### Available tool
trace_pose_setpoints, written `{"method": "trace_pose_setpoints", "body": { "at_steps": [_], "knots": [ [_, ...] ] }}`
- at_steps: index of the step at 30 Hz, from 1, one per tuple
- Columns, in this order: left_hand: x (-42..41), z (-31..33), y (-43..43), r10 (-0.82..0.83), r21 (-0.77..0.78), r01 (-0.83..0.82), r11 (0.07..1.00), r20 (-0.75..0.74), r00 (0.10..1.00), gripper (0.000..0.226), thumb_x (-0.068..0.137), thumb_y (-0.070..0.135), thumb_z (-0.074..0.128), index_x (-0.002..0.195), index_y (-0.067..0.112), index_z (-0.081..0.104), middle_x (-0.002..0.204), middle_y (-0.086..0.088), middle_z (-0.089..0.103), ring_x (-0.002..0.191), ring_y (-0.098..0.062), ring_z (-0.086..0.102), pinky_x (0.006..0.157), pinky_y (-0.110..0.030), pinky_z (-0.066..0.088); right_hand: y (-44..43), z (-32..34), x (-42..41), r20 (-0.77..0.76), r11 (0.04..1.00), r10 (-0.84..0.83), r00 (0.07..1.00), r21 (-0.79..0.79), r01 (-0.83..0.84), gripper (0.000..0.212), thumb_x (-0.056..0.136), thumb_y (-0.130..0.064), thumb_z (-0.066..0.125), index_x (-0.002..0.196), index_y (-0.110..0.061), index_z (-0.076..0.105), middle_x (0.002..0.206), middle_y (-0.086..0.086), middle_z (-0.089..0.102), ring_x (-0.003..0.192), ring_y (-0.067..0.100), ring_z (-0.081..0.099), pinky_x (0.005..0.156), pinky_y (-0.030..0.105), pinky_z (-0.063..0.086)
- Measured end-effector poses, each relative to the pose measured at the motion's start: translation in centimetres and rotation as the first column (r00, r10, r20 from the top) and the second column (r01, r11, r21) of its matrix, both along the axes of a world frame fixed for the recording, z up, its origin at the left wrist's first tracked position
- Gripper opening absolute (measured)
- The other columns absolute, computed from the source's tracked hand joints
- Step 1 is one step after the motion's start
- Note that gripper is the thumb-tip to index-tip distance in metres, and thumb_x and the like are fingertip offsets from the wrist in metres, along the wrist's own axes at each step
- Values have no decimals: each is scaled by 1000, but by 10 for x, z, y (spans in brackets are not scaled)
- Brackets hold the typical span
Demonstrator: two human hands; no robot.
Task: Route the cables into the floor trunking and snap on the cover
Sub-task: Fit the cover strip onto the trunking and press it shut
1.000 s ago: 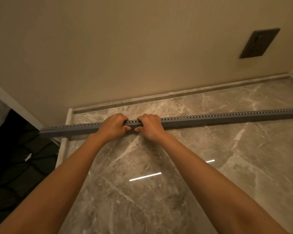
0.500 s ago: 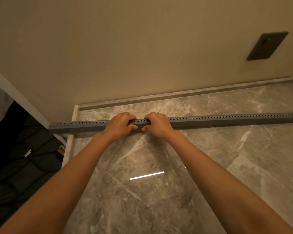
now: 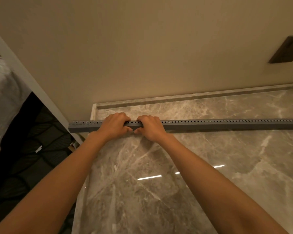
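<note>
A long grey trunking [image 3: 218,124] with a row of small holes along its top lies across the marble floor, parallel to the wall, running off the right edge. My left hand [image 3: 114,126] and my right hand [image 3: 150,128] grip it side by side near its left end, fingers curled over the top and thumbs on the near face. Its left end [image 3: 74,126] juts past the floor's edge. No cables show; the inside of the trunking is hidden.
A beige wall [image 3: 142,56] rises behind, with a dark socket plate [image 3: 286,49] at the right. A marble skirting strip [image 3: 176,98] runs along the wall. Left of a white door frame [image 3: 32,85] lies dark patterned flooring [image 3: 32,157] and white fabric [image 3: 3,98].
The view has shifted so the trunking and hands sit further right in frame. Both hands keep the same grip, now closer together; more of the dark room at left shows.
</note>
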State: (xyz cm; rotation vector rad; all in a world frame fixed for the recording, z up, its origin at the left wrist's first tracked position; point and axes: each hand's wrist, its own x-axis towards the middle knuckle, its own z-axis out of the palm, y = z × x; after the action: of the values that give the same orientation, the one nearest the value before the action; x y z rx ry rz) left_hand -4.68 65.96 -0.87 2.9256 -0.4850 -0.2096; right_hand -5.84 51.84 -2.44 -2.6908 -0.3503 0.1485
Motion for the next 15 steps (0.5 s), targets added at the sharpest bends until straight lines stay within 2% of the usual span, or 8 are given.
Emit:
{"method": "trace_pose_setpoints", "body": {
  "at_steps": [5,9,12,15],
  "knots": [
    [1,-2,-1,-49,58,47,997,37,998,27,88,29,59,99,6,66,102,-15,63,95,-31,58,68,-31,31,1,1,-2,-3,1000,6,1000,-18,-6,27,85,-25,63,105,-7,61,110,13,65,102,32,58,88,38,41],
    [2,-2,5,-56,-12,56,998,25,998,26,85,29,62,100,8,67,101,-14,63,93,-30,58,67,-30,32,4,4,-2,-23,998,2,1000,-57,-3,29,85,-25,63,106,-6,59,111,14,64,103,31,58,88,38,42],
    [2,-1,16,-64,-73,61,995,-34,997,27,84,24,65,105,8,67,102,-15,64,93,-30,58,69,-33,37,6,5,-1,-32,994,8,999,-108,-12,31,86,-26,62,108,-5,56,113,14,63,104,31,57,89,39,41],
    [3,4,42,-19,-52,15,999,-59,998,31,83,24,68,110,8,66,105,-14,64,95,-27,57,79,-38,46,13,6,0,-36,990,18,999,-140,-22,30,87,-23,61,109,-5,55,113,14,62,104,32,56,90,40,41]
  ]
}}
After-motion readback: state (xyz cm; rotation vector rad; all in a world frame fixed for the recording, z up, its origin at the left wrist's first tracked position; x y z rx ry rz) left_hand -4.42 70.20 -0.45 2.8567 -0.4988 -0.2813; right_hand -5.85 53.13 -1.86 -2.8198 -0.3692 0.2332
